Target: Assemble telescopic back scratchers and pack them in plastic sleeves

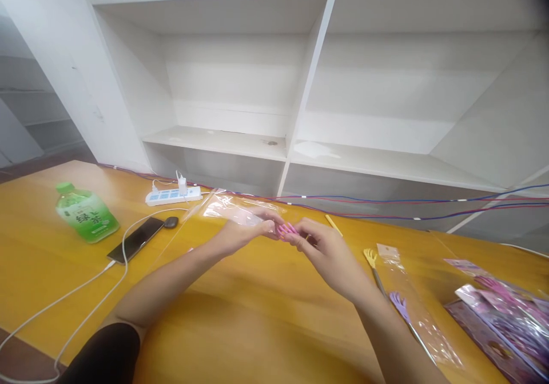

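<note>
My left hand [251, 231] is closed on a clear plastic bag [225, 207], which stretches away toward the back of the table. In the fingers of my right hand [323, 250] is a back scratcher with a pink hand-shaped head [287, 231]. Its head lies right at my left fingertips, by the bag; the rest of it is hidden. Right of my right forearm lie a yellow back scratcher [371, 258] and a purple back scratcher [400, 305], both with metal rods. Beside them is a flat clear bag [412, 304].
Several packaged back scratchers [510, 315] are piled at the right. On the left are a green tea bottle [88, 212], a phone [136, 240] on a white cable, a small black object [171, 222] and a power strip [174, 196]. White shelves [214, 141] stand behind the table.
</note>
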Tool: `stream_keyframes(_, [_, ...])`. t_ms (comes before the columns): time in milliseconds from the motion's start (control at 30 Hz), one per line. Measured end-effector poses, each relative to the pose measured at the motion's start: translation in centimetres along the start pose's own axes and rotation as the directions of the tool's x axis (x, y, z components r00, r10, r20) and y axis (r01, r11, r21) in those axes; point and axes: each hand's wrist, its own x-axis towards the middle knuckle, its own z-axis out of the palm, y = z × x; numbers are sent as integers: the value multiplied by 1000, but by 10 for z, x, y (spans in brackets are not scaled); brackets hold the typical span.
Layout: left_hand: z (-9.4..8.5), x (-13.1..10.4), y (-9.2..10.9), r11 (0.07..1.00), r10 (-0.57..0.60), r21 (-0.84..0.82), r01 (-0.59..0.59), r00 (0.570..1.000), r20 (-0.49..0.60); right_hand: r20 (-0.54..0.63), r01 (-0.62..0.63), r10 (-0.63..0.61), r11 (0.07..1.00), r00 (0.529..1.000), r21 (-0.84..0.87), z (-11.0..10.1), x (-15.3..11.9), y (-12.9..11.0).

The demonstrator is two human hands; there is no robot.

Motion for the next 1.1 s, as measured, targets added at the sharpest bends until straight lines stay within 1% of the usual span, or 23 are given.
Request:
stream_keyframes(100, [-4, 1, 0, 999, -41, 17, 41, 998, -43, -15, -72, 74, 992, 997, 107, -4, 1, 3])
stream_keyframes(167, [-5, 0, 2, 998, -51, 26, 53, 996, -70, -36, -83, 90, 983, 995, 162, -6, 2, 5])
stream_keyframes(233, [-7, -1, 5, 997, -59, 56, 61, 997, -46, -43, -70, 79, 981, 996, 179, -8, 4, 6])
stream_keyframes(367, [-8, -3, 10, 987, -101, 133, 93, 994, 51, -15, -25, 28, 990, 1000, 136, -10, 6, 8])
stream_keyframes(433, [-9, -3, 10, 987, -104, 127, 97, 993, 49, -29, -3, 7, 992, 1000, 127, -11, 6, 7])
stream_keyframes(600, [-7, -2, 6, 985, -144, 97, 145, 989, -17, -84, -1, 13, 989, 996, 147, -12, 7, 5])
stream_keyframes(733, [-5, -3, 3, 982, -163, 106, 159, 986, 29, -94, -32, 53, 977, 994, 210, -10, 7, 6])
stream_keyframes(800, [-4, -3, 1, 983, -152, 109, 147, 987, 42, -81, -52, 75, 964, 994, 262, -9, 7, 8])
stream_keyframes(933, [-1, -2, 1, 993, -95, 69, 92, 995, 37, -19, -100, 112, 939, 993, 329, -8, 6, 11])
stream_keyframes(1100, [2, -2, 1, 994, -108, 25, 107, 994, 18, 55, -156, 146, 923, 988, 353, -12, 6, 10])
